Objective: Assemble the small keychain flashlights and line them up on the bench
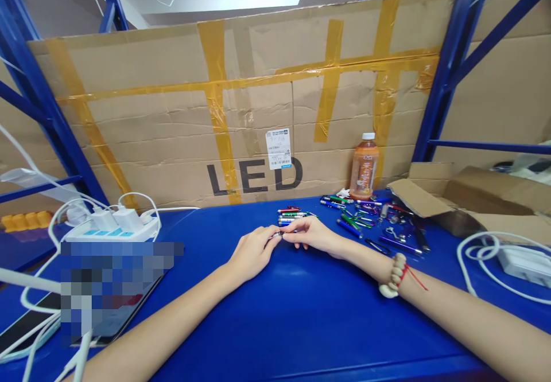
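My left hand [253, 251] and my right hand [315, 235] meet over the middle of the blue table. Both are closed, fingertips pinched around a small slim piece with a metallic look [279, 234]; the fingers cover most of it, and I cannot make out its exact kind. Just behind the hands lies a small row of pen-like metallic tubes [289, 215] in red, green and blue. To the right of my right hand spreads a loose pile of similar coloured tubes [350, 227] with small metal clips [394, 233] among them. A beaded bracelet circles my right wrist.
An orange drink bottle [364, 167] stands behind the pile. An open cardboard box [486, 201] and a white adapter with cable [525, 264] are at right. On the left are a power strip [114, 227], cables and a tablet [129, 307]. Cardboard [172, 129] backs the table.
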The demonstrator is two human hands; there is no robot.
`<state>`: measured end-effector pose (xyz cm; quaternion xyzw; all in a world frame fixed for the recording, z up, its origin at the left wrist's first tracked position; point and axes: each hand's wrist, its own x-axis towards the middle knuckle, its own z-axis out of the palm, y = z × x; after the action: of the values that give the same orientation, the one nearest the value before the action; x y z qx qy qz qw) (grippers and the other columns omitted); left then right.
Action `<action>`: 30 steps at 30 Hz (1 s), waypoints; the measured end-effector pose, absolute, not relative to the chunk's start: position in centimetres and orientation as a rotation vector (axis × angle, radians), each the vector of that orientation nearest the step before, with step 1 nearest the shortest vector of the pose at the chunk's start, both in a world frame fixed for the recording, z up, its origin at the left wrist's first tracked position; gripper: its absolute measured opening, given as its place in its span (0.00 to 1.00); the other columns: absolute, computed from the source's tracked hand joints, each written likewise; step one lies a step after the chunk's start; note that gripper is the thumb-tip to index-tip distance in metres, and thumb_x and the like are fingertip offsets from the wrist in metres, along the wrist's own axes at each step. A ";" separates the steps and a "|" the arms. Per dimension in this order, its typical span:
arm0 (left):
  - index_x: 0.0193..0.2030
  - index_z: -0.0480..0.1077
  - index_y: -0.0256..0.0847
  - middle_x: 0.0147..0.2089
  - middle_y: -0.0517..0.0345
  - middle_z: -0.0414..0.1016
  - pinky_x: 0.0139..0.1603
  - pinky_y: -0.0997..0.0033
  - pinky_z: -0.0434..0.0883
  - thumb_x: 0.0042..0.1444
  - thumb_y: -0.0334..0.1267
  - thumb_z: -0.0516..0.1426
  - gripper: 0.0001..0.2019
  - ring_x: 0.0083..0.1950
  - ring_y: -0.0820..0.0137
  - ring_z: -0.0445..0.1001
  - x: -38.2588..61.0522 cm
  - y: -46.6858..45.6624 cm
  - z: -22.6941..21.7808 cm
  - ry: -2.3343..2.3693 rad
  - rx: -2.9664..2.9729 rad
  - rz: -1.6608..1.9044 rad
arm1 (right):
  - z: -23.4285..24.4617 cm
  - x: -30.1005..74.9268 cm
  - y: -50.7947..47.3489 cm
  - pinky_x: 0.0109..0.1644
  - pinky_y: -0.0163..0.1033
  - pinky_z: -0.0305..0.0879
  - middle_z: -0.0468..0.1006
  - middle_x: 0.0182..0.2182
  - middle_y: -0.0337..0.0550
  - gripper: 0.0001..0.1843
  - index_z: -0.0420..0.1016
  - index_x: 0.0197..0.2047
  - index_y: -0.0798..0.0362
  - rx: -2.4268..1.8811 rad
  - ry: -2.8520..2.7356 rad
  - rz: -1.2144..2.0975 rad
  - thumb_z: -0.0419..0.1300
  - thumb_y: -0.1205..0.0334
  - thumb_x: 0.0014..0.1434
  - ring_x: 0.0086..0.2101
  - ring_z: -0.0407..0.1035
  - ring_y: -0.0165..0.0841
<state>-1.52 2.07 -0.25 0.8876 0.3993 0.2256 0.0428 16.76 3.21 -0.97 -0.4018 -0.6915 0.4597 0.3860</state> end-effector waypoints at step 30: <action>0.45 0.64 0.44 0.41 0.59 0.71 0.41 0.71 0.65 0.62 0.41 0.41 0.13 0.43 0.69 0.69 -1.5 2.0 -0.4 1.225 2.712 0.698 | -1.2 16.8 3.3 0.20 0.28 0.55 0.72 0.23 0.40 0.25 0.76 0.42 0.57 -1.064 -1.769 1.180 0.64 0.49 0.43 0.21 0.62 0.23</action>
<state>-1.48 2.00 -0.36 0.8865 0.4003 0.2282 0.0424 16.81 3.32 -1.19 -0.4152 -0.6904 0.4606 0.3725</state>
